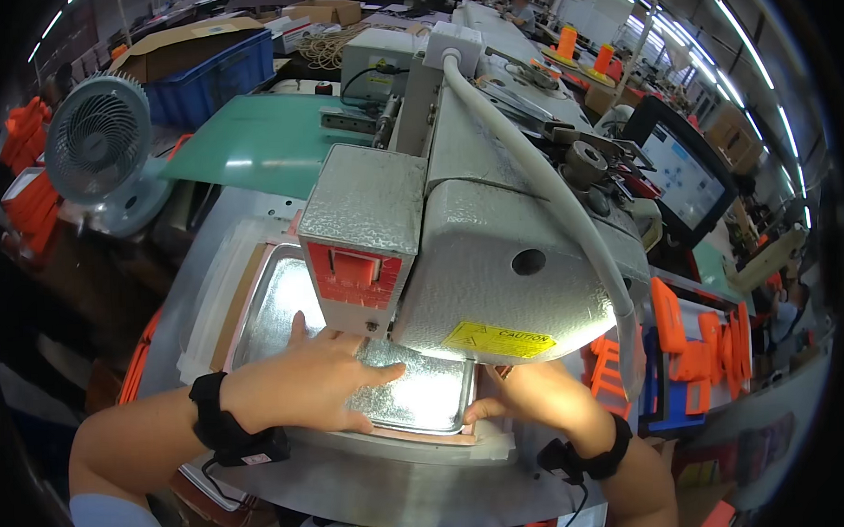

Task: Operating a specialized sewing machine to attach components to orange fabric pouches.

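Note:
A shiny silver rectangular tray-like panel (427, 393) with a raised rim lies under the head of a grey industrial sewing machine (515, 269). My left hand (310, 379) is open over it, fingers spread, fingertips on or just above the shiny surface. At the panel's near right corner is my right hand (538, 394), its thumb stretched along the rim. Its other fingers are partly hidden by the machine head, but it appears open. A tan-edged frame (238, 307) surrounds the panel. Both wrists wear black bands with small boxes.
A grey fan (100, 135) stands at the left. Behind the machine's metal table lies a green sheet (250, 144), with a blue crate (216, 80) beyond. Orange parts (690, 361) fill a blue bin at the right, below a screen (679, 171). The machine head hangs low over the panel.

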`<state>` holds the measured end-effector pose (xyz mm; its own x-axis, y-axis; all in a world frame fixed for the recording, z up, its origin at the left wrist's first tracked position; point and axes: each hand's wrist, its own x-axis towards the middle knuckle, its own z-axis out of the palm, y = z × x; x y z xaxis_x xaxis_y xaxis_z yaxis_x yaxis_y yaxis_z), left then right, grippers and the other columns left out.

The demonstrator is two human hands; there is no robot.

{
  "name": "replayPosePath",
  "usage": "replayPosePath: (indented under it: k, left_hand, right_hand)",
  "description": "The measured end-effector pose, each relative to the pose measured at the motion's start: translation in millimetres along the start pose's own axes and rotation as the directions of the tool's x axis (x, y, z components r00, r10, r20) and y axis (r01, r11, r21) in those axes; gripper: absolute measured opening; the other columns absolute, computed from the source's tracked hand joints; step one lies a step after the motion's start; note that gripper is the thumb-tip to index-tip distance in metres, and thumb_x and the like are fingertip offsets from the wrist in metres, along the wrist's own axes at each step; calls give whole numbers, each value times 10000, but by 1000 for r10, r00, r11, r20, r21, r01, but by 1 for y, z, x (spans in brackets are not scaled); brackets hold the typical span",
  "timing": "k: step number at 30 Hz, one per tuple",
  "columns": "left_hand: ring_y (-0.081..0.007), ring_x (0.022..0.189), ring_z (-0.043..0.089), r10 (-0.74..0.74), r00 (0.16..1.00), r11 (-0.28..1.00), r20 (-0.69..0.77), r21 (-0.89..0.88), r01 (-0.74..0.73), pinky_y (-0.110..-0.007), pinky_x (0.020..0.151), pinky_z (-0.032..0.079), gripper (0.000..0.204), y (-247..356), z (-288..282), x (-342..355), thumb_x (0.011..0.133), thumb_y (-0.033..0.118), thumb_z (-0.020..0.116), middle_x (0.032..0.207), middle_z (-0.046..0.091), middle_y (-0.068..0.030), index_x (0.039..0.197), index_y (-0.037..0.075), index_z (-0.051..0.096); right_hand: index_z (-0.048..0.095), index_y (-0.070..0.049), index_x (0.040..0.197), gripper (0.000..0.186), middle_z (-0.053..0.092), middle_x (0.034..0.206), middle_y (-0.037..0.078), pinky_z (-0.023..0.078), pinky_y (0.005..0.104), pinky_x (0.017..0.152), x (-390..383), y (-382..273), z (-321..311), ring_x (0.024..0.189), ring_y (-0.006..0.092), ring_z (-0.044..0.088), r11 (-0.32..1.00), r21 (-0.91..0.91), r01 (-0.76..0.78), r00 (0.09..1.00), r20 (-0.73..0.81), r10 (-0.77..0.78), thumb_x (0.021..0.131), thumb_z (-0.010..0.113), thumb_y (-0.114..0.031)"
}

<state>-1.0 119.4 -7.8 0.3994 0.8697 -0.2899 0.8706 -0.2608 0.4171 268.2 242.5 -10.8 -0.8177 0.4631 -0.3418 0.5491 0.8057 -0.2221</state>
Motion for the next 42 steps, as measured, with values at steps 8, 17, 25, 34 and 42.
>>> replayPosePath:
  k: [8, 17, 25, 34, 42]
  left_hand:
    - [-369, 1030, 656, 4, 1000, 997, 8, -75, -3, -387, 883, 512, 637, -14, -13, 12, 830, 444, 705, 1165, 676, -182, 1390, 181, 552]
    - [-282, 1121, 619, -95, 995, 967, 30, -235, 99, -372, 936, 476, 634, -24, -30, 24, 803, 511, 723, 1212, 664, -127, 1290, 119, 616]
    - [-236, 1246, 538, -263, 938, 568, 225, -750, 339, -341, 1005, 424, 1009, -65, 11, 27, 678, 759, 713, 1334, 593, -129, 1319, -8, 568]
    - [-287, 1370, 418, -187, 956, 782, 226, -555, 285, -347, 1131, 319, 942, -32, -3, 45, 824, 684, 626, 1458, 478, -167, 1429, -13, 434]
    - [-272, 1316, 476, -156, 968, 687, 197, -683, 250, -368, 1079, 403, 798, -3, -14, 55, 808, 589, 727, 1417, 529, -117, 1387, 83, 512]
  right_hand:
    - [519, -37, 1350, 662, 681, 977, 178, 494, 360, 766, 12, 16, -2, 870, 313, 649, 1000, 27, 11, 1000, -13, -10, 790, 679, -353]
    - [496, -152, 1414, 526, 702, 922, 115, 523, 312, 585, -21, 42, -3, 700, 237, 684, 992, 123, -5, 988, -151, 23, 910, 621, -66]
    - [590, -3, 1283, 418, 672, 1136, 80, 508, 290, 856, -28, 17, -17, 1045, 138, 633, 786, 527, 322, 913, -394, -109, 876, 561, 88]
    - [606, -7, 1237, 364, 653, 1165, 72, 493, 307, 891, -23, -22, -90, 1029, 156, 614, 431, 902, -17, 969, -91, 230, 891, 682, -93]
    - [579, -29, 1277, 319, 633, 1188, 50, 494, 296, 867, -15, -17, -70, 1023, 138, 606, 682, 663, 308, 894, -447, 30, 964, 573, -84]
